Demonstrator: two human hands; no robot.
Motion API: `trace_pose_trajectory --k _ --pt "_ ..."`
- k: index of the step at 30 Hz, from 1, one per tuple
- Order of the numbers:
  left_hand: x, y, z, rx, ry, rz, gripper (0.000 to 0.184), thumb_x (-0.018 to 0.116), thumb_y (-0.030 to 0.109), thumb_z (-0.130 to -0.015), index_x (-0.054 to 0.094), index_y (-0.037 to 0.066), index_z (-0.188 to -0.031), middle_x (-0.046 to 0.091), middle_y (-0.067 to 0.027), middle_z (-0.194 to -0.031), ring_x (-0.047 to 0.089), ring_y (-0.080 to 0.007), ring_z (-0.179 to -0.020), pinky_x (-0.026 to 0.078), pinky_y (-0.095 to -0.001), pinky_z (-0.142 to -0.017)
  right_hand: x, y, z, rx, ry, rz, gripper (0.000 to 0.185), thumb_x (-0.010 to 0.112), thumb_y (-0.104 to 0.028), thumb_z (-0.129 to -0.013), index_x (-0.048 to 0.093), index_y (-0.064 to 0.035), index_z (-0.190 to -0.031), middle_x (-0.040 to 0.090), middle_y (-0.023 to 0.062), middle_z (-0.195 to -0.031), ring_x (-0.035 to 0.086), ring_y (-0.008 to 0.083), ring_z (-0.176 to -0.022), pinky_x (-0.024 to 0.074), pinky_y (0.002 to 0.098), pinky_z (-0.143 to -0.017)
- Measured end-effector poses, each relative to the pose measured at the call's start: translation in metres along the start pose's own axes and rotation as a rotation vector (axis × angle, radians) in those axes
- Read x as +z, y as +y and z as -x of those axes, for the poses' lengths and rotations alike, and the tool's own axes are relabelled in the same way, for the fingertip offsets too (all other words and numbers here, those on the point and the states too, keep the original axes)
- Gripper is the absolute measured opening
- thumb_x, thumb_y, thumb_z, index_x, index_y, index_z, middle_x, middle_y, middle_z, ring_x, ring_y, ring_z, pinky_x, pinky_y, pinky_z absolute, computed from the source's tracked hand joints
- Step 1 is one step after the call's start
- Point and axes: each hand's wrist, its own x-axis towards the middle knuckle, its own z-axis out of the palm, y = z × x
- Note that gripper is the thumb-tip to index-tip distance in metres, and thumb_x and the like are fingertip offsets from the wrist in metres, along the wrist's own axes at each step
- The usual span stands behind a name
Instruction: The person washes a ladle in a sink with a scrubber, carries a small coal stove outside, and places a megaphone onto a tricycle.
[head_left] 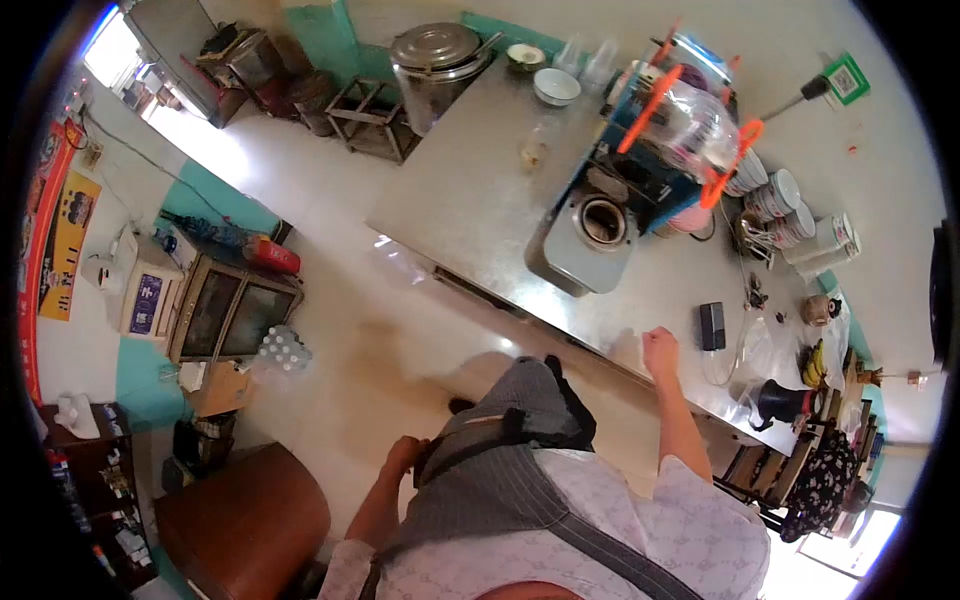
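Observation:
My right hand (660,353) is curled into a fist over the near edge of the metal counter (470,200), and nothing shows in it. To its right lies a small black box (711,326) with a cable close by. Beyond the fist stands a blue machine (650,190) with a grey base and a round opening (603,221). My left hand (403,455) hangs low by my hip, beside the striped grey apron (490,490). Its fingers are partly hidden, so their grip is unclear.
A large lidded pot (438,65), bowls (556,87) and several tubs (775,195) stand around the counter. Bananas (815,364) lie at right. A glass-fronted cabinet (232,310) and a brown rounded piece of furniture (245,525) are left. Another person (825,480) is at far right.

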Motion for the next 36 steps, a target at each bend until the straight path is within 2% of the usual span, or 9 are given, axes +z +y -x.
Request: trace_pose_trajectory --k 5,15,17,19,20,28,31,32,36 --pt "-0.029 -0.097 -0.032 0.047 0.031 0.031 0.053 0.053 0.043 -0.091 0.065 -0.009 -0.092 0.067 -0.0208 -0.081 0.068 -0.0329 -0.065 0.056 -0.0397 -0.052 0.047 -0.213 0.024 -0.27 -0.257 -0.156 0.018 0.062 -0.017 -0.083 0.064 -0.0003 -0.087 0.064 0.0199 -0.081 0.062 0.0377 -0.077 0.049 0.0428 -0.068" --pt "-0.175 -0.116 -0.069 -0.011 0.286 0.796 0.048 0.054 0.039 -0.092 0.067 -0.004 -0.077 0.06 -0.0129 -0.059 0.06 -0.0236 -0.05 0.05 -0.0349 -0.048 0.191 -0.478 -0.055 -0.69 -0.708 -0.162 0.022 0.056 -0.023 -0.087 0.065 -0.0033 -0.087 0.065 0.0192 -0.083 0.062 0.0372 -0.079 0.0488 0.0453 -0.072" --pt "-0.216 -0.119 -0.07 0.192 0.417 0.506 0.048 0.054 0.04 -0.092 0.066 -0.004 -0.075 0.06 -0.0134 -0.058 0.06 -0.0232 -0.05 0.05 -0.0348 -0.049 0.218 -0.55 -0.076 -0.71 -0.833 -0.055 0.025 0.053 -0.028 -0.09 0.062 -0.0048 -0.09 0.065 0.0194 -0.089 0.061 0.039 -0.086 0.0478 0.0487 -0.075" --pt "-0.256 -0.118 -0.064 -0.111 0.287 0.776 0.048 0.054 0.039 -0.092 0.065 -0.005 -0.075 0.06 -0.0151 -0.059 0.062 -0.0239 -0.051 0.052 -0.0359 -0.051 0.242 -0.617 -0.096 -0.907 -0.847 -0.023 0.028 0.052 -0.032 -0.09 0.061 -0.0051 -0.087 0.065 0.0201 -0.084 0.061 0.0417 -0.082 0.0477 0.0509 -0.072" --pt "-0.244 -0.158 -0.102 0.192 0.389 0.197 0.05 0.054 0.039 -0.092 0.063 -0.007 -0.075 0.062 -0.0163 -0.062 0.064 -0.027 -0.052 0.053 -0.0378 -0.05 0.256 -0.646 -0.106 -0.984 -0.812 -0.078 0.031 0.052 -0.034 -0.091 0.06 -0.0053 -0.085 0.064 0.0205 -0.082 0.061 0.0426 -0.079 0.0475 0.0528 -0.07" --pt "-0.487 -0.173 -0.125 -0.33 0.194 0.665 0.05 0.056 0.04 -0.091 0.064 -0.009 -0.085 0.061 -0.0216 -0.067 0.064 -0.034 -0.056 0.056 -0.0436 -0.049 0.354 -0.818 -0.173 -0.974 -0.782 -0.003 0.039 0.05 -0.039 -0.092 0.064 -0.004 -0.081 0.065 0.023 -0.083 0.063 0.0428 -0.08 0.0495 0.0526 -0.071" --pt "-0.583 -0.204 -0.169 0.123 0.255 0.103 0.051 0.054 0.041 -0.091 0.063 -0.008 -0.08 0.062 -0.0212 -0.068 0.064 -0.0336 -0.055 0.056 -0.0443 -0.049 0.374 -0.853 -0.196 -0.855 -0.785 0.04 0.041 0.052 -0.04 -0.089 0.065 -0.0029 -0.078 0.064 0.0234 -0.08 0.062 0.0437 -0.078 0.0481 0.0533 -0.07" --pt "-0.619 -0.196 -0.187 -0.319 0.186 0.547 0.053 0.053 0.043 -0.091 0.063 -0.008 -0.08 0.062 -0.0212 -0.07 0.065 -0.0338 -0.057 0.055 -0.0454 -0.049 0.381 -0.864 -0.206 -0.853 -0.786 0.04 0.041 0.052 -0.04 -0.089 0.065 -0.0029 -0.078 0.064 0.0234 -0.08 0.062 0.0437 -0.078 0.0481 0.0533 -0.07" --pt "-0.75 -0.187 -0.244 -0.116 0.238 0.465 0.048 0.053 0.042 -0.09 0.064 -0.004 -0.082 0.064 -0.0214 -0.074 0.066 -0.0352 -0.064 0.055 -0.0453 -0.055 0.398 -0.909 -0.265 -0.665 -0.698 0.073 0.041 0.053 -0.039 -0.085 0.065 -0.0009 -0.075 0.064 0.0248 -0.081 0.062 0.043 -0.079 0.048 0.0526 -0.072"
